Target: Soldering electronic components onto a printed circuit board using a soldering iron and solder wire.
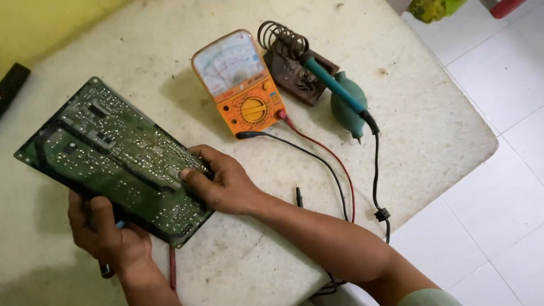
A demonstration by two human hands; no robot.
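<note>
On the pale, stained counter (396, 113), at nine o'clock, a green board (116, 158) is held tilted, solder side up, dense with silver joints and traces. Its underside is hidden. Left hand (107, 232) clasps its near edge at seven o'clock, grip closed on board plus a dark tool, mostly hidden. Right hand (224, 181) grasps the board's right edge, thumb on top. An orange meter (238, 82) lies at twelve o'clock, a teal iron (334, 88) at one o'clock, a black probe (298, 195) near the right wrist.
</note>
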